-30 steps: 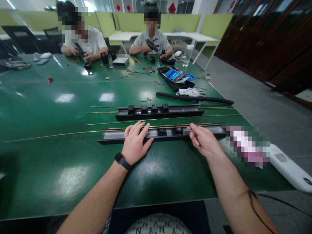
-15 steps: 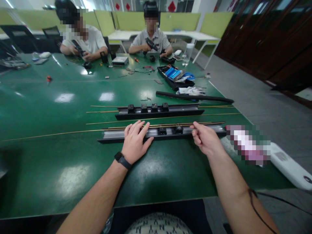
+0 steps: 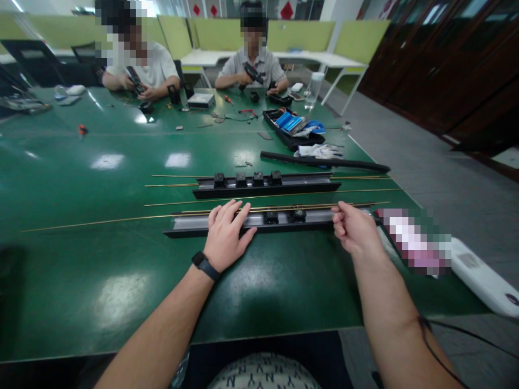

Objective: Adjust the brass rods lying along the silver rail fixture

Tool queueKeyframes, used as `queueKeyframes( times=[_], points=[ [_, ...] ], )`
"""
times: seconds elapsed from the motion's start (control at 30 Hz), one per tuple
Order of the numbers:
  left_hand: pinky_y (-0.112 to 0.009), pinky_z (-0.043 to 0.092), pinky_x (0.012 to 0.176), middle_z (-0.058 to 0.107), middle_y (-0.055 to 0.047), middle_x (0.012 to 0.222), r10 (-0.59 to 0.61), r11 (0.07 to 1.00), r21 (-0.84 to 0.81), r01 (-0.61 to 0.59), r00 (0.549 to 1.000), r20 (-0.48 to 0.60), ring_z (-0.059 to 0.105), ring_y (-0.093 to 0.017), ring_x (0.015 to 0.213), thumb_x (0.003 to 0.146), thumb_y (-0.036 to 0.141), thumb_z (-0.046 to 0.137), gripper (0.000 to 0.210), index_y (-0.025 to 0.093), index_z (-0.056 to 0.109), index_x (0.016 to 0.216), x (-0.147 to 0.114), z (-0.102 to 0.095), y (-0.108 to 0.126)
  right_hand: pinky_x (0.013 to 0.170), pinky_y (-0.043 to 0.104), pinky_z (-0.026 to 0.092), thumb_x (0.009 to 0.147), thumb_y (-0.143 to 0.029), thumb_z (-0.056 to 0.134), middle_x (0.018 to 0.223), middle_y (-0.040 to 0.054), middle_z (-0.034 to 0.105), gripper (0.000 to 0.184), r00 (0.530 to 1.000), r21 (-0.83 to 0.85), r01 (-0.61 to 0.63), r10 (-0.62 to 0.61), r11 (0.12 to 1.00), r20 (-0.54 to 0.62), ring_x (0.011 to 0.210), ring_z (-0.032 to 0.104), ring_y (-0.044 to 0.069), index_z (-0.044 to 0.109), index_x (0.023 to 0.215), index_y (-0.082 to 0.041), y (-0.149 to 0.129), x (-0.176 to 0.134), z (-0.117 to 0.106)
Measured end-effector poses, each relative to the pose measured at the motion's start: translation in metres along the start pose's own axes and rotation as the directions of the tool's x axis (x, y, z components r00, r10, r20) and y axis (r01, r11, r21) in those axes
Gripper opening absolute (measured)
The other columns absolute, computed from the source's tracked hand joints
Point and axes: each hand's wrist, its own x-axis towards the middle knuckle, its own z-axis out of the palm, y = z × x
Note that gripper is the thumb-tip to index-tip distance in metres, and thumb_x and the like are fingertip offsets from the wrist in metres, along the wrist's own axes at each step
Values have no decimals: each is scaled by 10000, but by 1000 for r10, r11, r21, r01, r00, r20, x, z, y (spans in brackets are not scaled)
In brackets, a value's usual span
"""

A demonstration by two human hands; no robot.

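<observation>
In front of me on the green table lies a black channel rail [image 3: 190,223] with a pale inner face and two small black blocks [image 3: 299,214] in it. Thin brass rods [image 3: 279,208] run along its far edge. My left hand [image 3: 227,232] rests with fingers spread across the rail and the rods. At the right end, my right hand [image 3: 353,227] is closed in a pinch on a brass rod, whose tip sticks out to its right. A second black rail [image 3: 265,190] with several black blocks lies just beyond, with more brass rods around it.
A black rubber-like strip [image 3: 324,161] and gloves [image 3: 318,152] lie past the rails, near a black tray [image 3: 279,135] of blue items. A white device [image 3: 482,278] and a blurred pink object [image 3: 413,237] sit at right. Two people work across the table [image 3: 133,281].
My right hand has moved to the right along the rail, drawing the brass rod with it; the rod's far left end has shifted right. My left hand has stayed in place.
</observation>
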Motion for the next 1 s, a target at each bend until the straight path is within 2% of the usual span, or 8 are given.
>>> queueKeyframes(
  times=[0.63,0.87,1.0],
  points=[
    [-515,289,1216,597,-141,1470,-2,1000,-10,2,1000,3,482,-312,1448,991,427,595,539,230,529,1489,-1,0,-1,235,167,185,979,-191,559,464,-46,530,270,995,-7,12,-13,1000,-104,251,342,49,612,717,-150,-8,5,-8],
    [-511,282,1219,596,-131,1477,-5,1000,-13,5,1000,8,480,-307,1448,995,431,585,536,237,530,1491,0,0,-1,238,159,184,976,-208,560,470,-45,540,259,995,-30,17,-20,999,-100,253,347,44,616,728,-156,-7,5,-8],
    [-520,281,1218,598,-134,1478,-10,1000,-22,11,1000,10,484,-313,1446,991,430,591,542,245,528,1497,-1,0,-1,231,161,180,937,-245,630,465,-37,554,224,996,-43,23,-26,999,-87,244,343,48,614,728,-165,-6,4,-7]
  ],
)
